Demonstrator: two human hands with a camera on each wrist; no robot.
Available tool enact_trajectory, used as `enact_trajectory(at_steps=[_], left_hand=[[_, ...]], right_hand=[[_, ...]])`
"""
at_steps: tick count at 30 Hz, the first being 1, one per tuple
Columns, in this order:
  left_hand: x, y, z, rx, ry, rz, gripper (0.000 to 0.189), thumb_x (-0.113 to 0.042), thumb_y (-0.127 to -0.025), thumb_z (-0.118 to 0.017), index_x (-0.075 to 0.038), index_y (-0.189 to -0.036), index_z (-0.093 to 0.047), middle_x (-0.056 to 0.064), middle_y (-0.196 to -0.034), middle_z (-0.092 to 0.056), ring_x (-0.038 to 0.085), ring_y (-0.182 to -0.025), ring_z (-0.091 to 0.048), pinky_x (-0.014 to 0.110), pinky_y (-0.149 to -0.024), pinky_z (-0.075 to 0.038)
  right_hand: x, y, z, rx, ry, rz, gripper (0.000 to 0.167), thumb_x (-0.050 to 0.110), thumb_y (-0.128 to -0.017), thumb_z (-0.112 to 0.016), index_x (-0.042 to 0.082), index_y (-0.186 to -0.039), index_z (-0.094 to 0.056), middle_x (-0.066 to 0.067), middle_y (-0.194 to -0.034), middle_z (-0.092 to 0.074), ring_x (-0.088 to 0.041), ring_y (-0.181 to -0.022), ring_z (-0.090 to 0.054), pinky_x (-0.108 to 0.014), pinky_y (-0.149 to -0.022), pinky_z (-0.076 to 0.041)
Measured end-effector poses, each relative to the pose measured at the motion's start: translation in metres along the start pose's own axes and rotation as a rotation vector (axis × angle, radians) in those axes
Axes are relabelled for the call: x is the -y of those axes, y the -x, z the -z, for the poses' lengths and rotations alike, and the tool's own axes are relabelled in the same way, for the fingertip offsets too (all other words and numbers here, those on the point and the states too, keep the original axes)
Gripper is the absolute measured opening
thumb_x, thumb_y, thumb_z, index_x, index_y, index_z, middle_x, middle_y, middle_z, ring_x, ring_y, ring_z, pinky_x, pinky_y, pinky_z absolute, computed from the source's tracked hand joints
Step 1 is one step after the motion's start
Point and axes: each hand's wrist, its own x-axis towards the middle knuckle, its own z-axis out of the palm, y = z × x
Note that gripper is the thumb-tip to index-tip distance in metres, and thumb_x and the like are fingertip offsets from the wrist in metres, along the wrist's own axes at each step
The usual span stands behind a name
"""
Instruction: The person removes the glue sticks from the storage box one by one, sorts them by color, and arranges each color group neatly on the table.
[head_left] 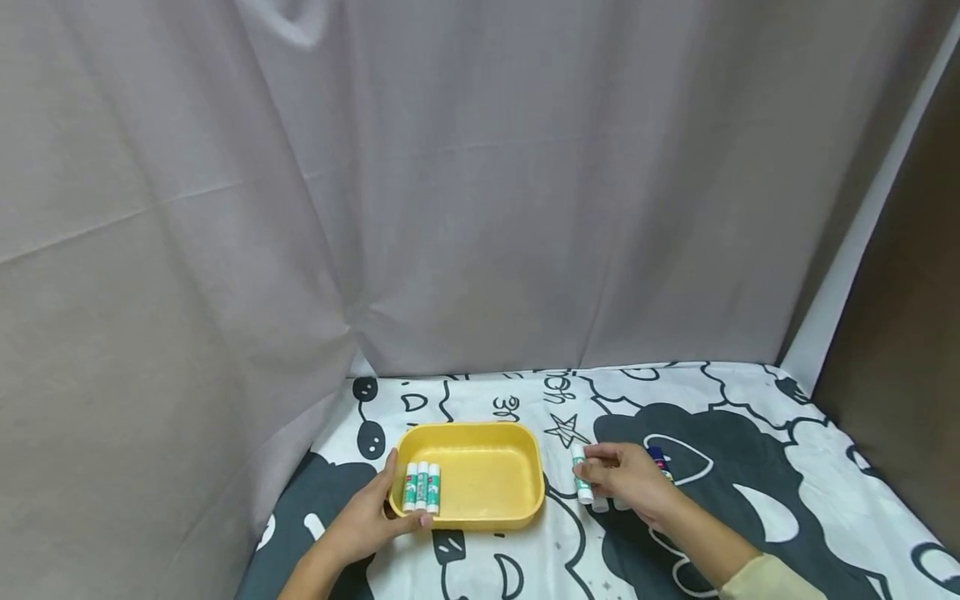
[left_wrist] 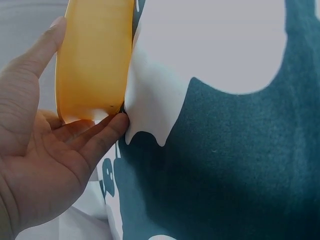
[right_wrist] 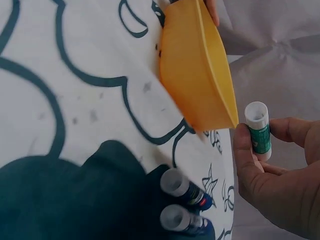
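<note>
A yellow plastic tray point(head_left: 487, 479) sits on the patterned cloth, and three green-and-white glue sticks point(head_left: 422, 487) lie side by side at its left end. My left hand point(head_left: 356, 521) grips that end, thumb at the near rim and fingers at the far side. To the right of the tray, my right hand point(head_left: 630, 479) pinches another green-and-white glue stick point(right_wrist: 260, 132) between thumb and fingers. In the right wrist view this stick is held up off the cloth, its round white end facing the camera.
Two dark blue glue sticks with whitish ends, one point(right_wrist: 187, 190) beside the other point(right_wrist: 186, 221), lie on the cloth near my right hand, which partly covers them in the head view. A grey curtain point(head_left: 480, 208) hangs behind the black-and-white cloth point(head_left: 765, 458).
</note>
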Motion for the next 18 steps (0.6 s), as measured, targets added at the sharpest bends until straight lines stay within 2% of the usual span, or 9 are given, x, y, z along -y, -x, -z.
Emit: enact_trajectory(at_steps=[5, 10, 18], left_hand=[[0.0, 0.0, 0.001, 0.003, -0.005, -0.001, 0.139, -0.061, -0.081, -0.095, -0.01, -0.179, -0.011, 0.022, -0.179, -0.036, 0.044, -0.159, -0.045, 0.066, -0.127, -0.04], [0.0, -0.002, 0.001, -0.004, -0.005, 0.008, 0.139, -0.062, -0.08, -0.095, -0.012, -0.179, -0.011, 0.02, -0.179, -0.037, 0.042, -0.159, -0.046, 0.067, -0.127, -0.04], [0.002, -0.003, 0.0, 0.011, 0.001, 0.01, 0.139, -0.063, -0.081, -0.095, -0.013, -0.179, -0.01, 0.019, -0.18, -0.034, 0.043, -0.161, -0.043, 0.066, -0.128, -0.039]], right_hand=[[-0.008, 0.004, 0.004, -0.017, 0.04, -0.06, 0.054, 0.016, -0.102, -0.081, -0.012, -0.144, -0.063, -0.014, -0.116, -0.079, -0.02, -0.089, -0.079, -0.04, -0.082, -0.068], [-0.018, 0.008, 0.005, -0.009, 0.048, -0.07, 0.052, 0.012, -0.1, -0.081, -0.013, -0.142, -0.063, -0.016, -0.117, -0.078, -0.018, -0.095, -0.077, -0.04, -0.083, -0.068], [-0.045, 0.017, 0.001, -0.022, 0.095, -0.101, 0.052, 0.01, -0.095, -0.087, -0.013, -0.137, -0.067, -0.012, -0.108, -0.078, -0.019, -0.091, -0.076, -0.04, -0.079, -0.068]])
